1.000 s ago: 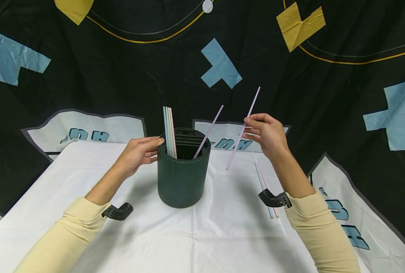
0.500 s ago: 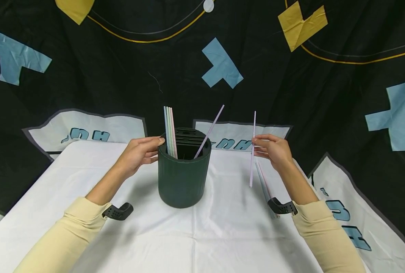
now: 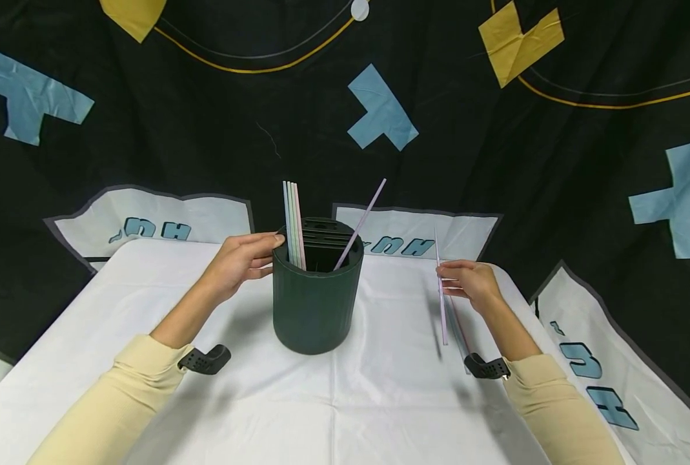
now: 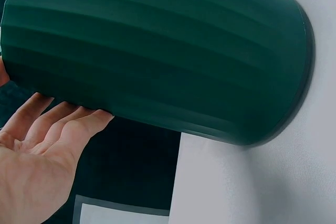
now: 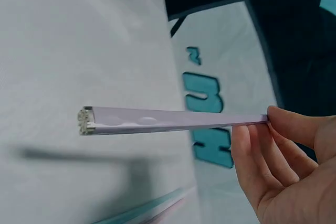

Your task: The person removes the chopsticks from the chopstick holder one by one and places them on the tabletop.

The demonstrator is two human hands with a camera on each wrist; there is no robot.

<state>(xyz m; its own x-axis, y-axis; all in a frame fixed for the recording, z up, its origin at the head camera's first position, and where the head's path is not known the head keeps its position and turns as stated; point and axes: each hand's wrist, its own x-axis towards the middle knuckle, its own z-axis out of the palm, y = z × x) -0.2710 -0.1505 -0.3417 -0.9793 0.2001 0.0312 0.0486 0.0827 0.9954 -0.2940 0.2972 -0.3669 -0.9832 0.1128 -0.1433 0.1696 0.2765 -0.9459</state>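
A dark green ribbed cup [image 3: 317, 303] stands on the white table [image 3: 147, 310], holding three pale straws [image 3: 294, 223] upright and one lilac straw [image 3: 361, 223] leaning right. My left hand [image 3: 241, 259] grips the cup's rim and left wall; the left wrist view shows the fingers [image 4: 63, 124] against the cup [image 4: 157, 56]. To the right, low over the table, my right hand [image 3: 468, 281] pinches a lilac straw [image 3: 441, 297] that hangs nearly upright. In the right wrist view the straw [image 5: 173, 120] sticks out from the fingertips [image 5: 294, 129].
More straws [image 3: 457, 329] lie on the table under my right hand and forearm. A black cloth [image 3: 205, 129] with blue and yellow shapes hangs behind and around the table. The table's right edge runs close to my right wrist.
My right hand has moved down and to the right, away from the cup, lowering the lilac straw from a slant to near upright. The left hand and cup have stayed put.
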